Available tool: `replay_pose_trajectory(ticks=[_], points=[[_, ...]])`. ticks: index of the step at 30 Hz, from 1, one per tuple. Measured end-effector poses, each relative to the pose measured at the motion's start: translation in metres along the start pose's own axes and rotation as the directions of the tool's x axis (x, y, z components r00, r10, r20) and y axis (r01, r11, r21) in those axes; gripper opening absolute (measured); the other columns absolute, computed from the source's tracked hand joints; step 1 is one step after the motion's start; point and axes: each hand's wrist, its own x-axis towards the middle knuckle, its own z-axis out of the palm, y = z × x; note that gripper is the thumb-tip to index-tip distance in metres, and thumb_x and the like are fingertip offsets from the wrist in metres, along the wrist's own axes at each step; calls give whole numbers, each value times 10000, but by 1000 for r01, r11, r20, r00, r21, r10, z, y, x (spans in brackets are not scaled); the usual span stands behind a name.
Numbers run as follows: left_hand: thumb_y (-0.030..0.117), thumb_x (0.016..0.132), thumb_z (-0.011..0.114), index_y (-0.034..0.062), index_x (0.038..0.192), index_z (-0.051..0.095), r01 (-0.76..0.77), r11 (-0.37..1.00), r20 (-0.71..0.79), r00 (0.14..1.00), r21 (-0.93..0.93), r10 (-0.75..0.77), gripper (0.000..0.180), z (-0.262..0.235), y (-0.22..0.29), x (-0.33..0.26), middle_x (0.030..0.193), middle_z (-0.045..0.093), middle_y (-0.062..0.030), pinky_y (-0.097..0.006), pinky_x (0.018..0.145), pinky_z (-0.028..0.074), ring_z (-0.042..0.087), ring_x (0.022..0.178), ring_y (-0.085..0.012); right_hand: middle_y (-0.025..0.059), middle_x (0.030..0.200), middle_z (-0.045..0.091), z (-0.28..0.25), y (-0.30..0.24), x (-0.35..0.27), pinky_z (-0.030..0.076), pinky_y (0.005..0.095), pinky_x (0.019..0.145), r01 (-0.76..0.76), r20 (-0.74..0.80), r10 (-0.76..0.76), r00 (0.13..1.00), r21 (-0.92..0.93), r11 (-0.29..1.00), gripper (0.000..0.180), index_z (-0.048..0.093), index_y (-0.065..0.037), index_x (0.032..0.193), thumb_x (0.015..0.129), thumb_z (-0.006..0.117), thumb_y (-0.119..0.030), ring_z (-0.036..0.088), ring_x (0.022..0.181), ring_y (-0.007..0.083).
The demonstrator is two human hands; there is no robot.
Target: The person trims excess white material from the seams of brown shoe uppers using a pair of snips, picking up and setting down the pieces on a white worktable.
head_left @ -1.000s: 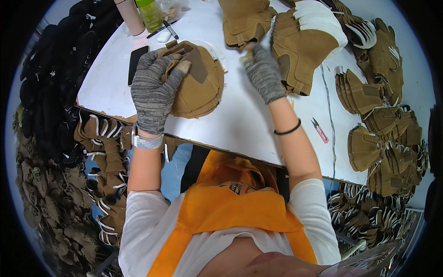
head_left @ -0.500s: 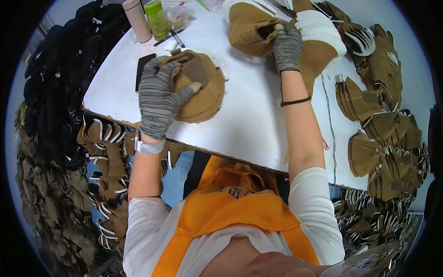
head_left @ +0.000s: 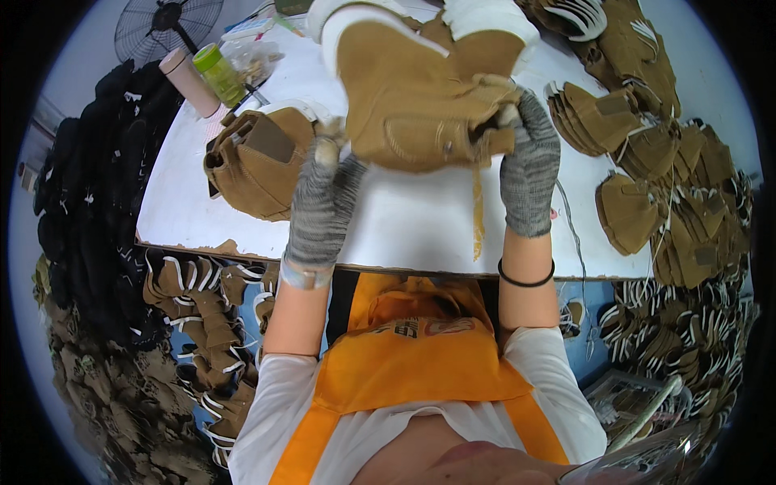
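Note:
A brown shoe upper [head_left: 404, 113] with a white edge is raised over the table in front of me. My right hand [head_left: 529, 166], in a grey knitted glove, grips it at the opening on its right side. My left hand [head_left: 323, 194], gloved alike, stands upright close to the upper's left edge. Its fingers are partly hidden and blurred, so whether they hold the upper is unclear. Just left of that hand, a small stack of brown uppers [head_left: 263, 166] with a darker panel lies on the table. Another brown upper [head_left: 489, 52] with white edging lies behind the raised one.
The white table [head_left: 412, 234] has a pink bottle [head_left: 189, 82], a green bottle [head_left: 218, 74] and a plastic bag [head_left: 252, 61] at the back left. Bundled uppers [head_left: 634, 214] line the right edge. Dark piles [head_left: 93, 202] stand at left. A fan [head_left: 167, 16] is behind.
My left hand has left the stack and moved right, toward the raised upper. My right hand has brought that upper nearer and turned it. My view has shifted, showing the fan.

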Motion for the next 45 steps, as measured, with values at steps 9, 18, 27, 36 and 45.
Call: replay_pose_trajectory(ticks=[9, 18, 27, 36, 45], points=[[226, 835, 726, 67, 1431, 347, 224, 972, 109, 970, -76, -215, 723, 15, -41, -11, 1405, 450, -132, -470, 1104, 372, 468, 1279, -300, 13, 826, 563, -39, 12, -39, 467, 256, 736, -5, -71, -2, 997, -93, 996, 298, 596, -25, 960, 950, 609, -323, 520, 739, 110], [293, 859, 710, 71, 1441, 330, 154, 980, 115, 984, -127, -139, 729, 7, -50, -12, 1427, 428, -125, -492, 1110, 352, 431, 1306, -309, 18, 700, 539, -49, 1, -58, 433, 237, 643, -467, 310, 399, 863, 185, 865, 413, 614, -37, 877, 953, 566, -440, 514, 680, 98], [326, 935, 608, 52, 1399, 400, 215, 921, -15, 972, -325, -233, 577, -1, -50, -5, 1407, 467, -144, -502, 1104, 356, 458, 1283, -308, 41, 809, 597, -45, 11, -74, 490, 268, 744, -633, 473, 443, 762, 399, 663, 337, 617, -28, 944, 966, 558, -359, 579, 768, 145], [441, 943, 575, 36, 1294, 487, 235, 947, -201, 961, 221, -192, 544, -13, -48, -73, 1217, 578, -108, -305, 910, 464, 566, 1084, -200, 45, 928, 541, -29, 26, -102, 559, 274, 840, -752, 574, 493, 654, 565, 339, 341, 587, -24, 1019, 977, 544, -360, 562, 849, 131], [297, 938, 633, 11, 1101, 614, 149, 714, -135, 988, 684, -76, 330, 6, -48, -116, 927, 641, -26, -233, 689, 461, 562, 801, -89, 112, 955, 666, -3, 18, -128, 541, 294, 809, -232, 458, 163, 874, 98, 968, 268, 622, 27, 1053, 964, 570, -220, 666, 900, 197]])
